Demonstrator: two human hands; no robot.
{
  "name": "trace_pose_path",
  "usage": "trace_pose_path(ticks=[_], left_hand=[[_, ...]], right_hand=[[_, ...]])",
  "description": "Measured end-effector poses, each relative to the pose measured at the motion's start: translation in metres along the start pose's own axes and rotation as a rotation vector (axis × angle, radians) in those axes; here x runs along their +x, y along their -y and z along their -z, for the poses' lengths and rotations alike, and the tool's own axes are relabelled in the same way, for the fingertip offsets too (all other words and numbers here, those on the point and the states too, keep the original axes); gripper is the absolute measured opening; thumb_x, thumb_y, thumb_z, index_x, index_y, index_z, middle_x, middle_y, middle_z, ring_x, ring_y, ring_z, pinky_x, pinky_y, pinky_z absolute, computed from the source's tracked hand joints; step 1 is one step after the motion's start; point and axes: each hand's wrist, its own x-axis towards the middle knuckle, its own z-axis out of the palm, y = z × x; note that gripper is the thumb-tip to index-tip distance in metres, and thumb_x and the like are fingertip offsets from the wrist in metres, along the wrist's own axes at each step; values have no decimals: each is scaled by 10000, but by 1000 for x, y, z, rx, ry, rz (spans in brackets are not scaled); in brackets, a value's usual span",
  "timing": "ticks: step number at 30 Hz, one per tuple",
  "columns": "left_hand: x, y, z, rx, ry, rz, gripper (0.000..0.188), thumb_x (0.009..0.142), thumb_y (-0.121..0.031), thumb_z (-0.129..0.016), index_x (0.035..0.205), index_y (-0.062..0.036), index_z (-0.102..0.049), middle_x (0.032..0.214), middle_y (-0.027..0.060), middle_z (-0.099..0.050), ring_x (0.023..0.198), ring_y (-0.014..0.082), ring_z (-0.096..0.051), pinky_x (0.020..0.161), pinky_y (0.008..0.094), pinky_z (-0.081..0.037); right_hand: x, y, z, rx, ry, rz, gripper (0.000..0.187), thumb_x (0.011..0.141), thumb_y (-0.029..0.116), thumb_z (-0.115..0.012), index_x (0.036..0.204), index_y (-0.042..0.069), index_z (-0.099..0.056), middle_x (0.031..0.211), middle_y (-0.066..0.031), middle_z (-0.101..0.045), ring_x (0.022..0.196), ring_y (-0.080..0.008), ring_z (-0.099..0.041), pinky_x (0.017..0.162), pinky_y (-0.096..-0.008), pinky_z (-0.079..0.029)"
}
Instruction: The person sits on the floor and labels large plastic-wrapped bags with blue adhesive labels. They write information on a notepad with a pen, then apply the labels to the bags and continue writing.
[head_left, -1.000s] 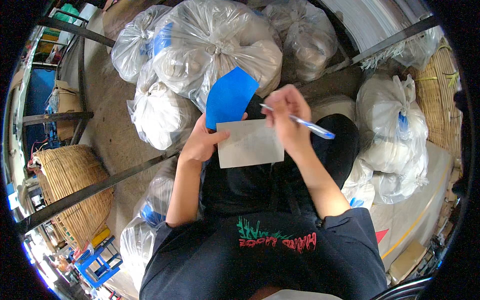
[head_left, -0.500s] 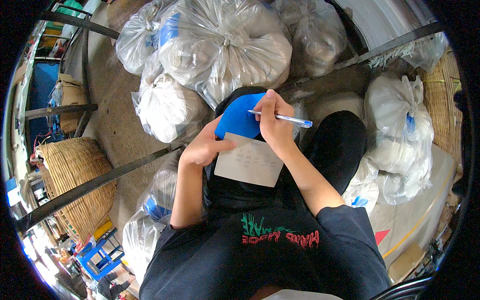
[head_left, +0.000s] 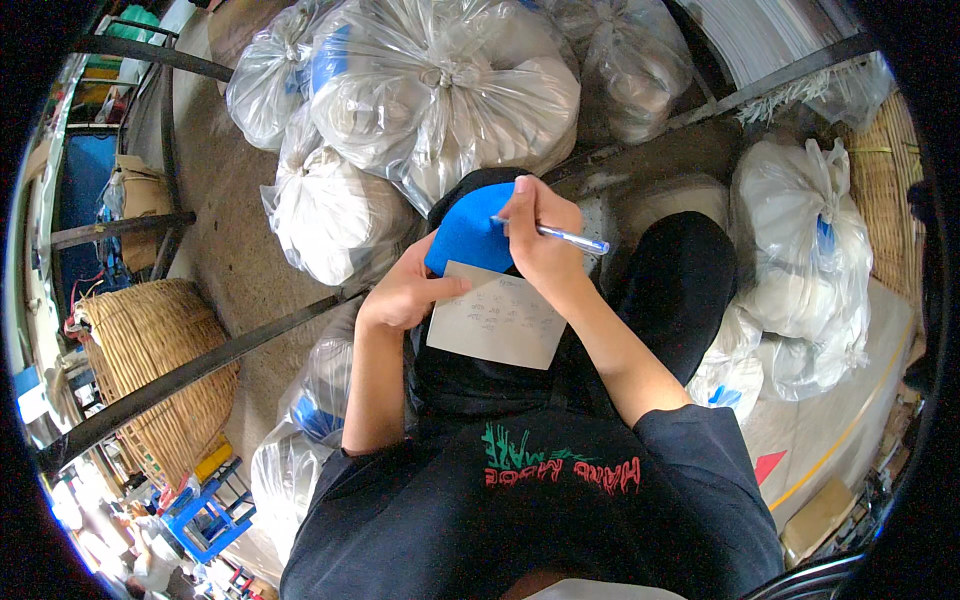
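Observation:
Over my raised knee lies a blue piece with a rounded edge [head_left: 468,232]; its material is hard to tell. My left hand [head_left: 402,290] grips its left side together with a cream sheet of paper [head_left: 495,325], thumb on top and the other fingers hidden beneath. Rows of handwriting cover part of the sheet, which overlaps the blue piece's lower edge. In my right hand [head_left: 545,235] a clear-barrelled pen with blue parts [head_left: 575,239] is pinched, its tip at the blue surface. Whether the tip touches it, I cannot tell.
Tied clear plastic bags of white items [head_left: 450,90] crowd the floor ahead; another bag [head_left: 800,230] stands at right. To the left are a woven bamboo basket [head_left: 165,360], a dark metal bar [head_left: 200,375] and a blue plastic stool [head_left: 208,510]. Cardboard [head_left: 818,520] lies at lower right.
My right hand and the pen have shifted slightly left and up over the blue piece. My left hand keeps its hold on the sheet and blue piece.

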Motion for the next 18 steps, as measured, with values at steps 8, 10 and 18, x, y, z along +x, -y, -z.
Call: trace_pose_path(ticks=[8, 10, 18], left_hand=[[0, 1, 1, -22, 5, -2, 610, 807, 34, -718, 1372, 16, -488, 1184, 79, -666, 1050, 143, -628, 934, 317, -496], [0, -2, -1, -36, 10, -2, 611, 807, 31, -722, 1371, 15, -488, 1190, 80, -663, 1055, 145, -626, 938, 318, -494], [1, 1, 3, -43, 14, 5, 616, 810, 38, -719, 1379, 14, -483, 1195, 80, -662, 1069, 153, -623, 951, 322, -486]], right_hand=[[4, 3, 9, 27, 57, -121, 343, 1029, 228, -493, 765, 21, -563, 624, -165, -597, 567, -345, -612, 549, -417, -462], [7, -4, 10, -13, 2, -145, 342, 1031, 232, -490, 775, 20, -572, 634, -165, -606, 572, -346, -614, 554, -417, -463], [9, -8, 11, 90, -32, -197, 448, 1066, 313, -457, 741, 23, -563, 569, -25, -533, 503, -92, -493, 497, -269, -401]])
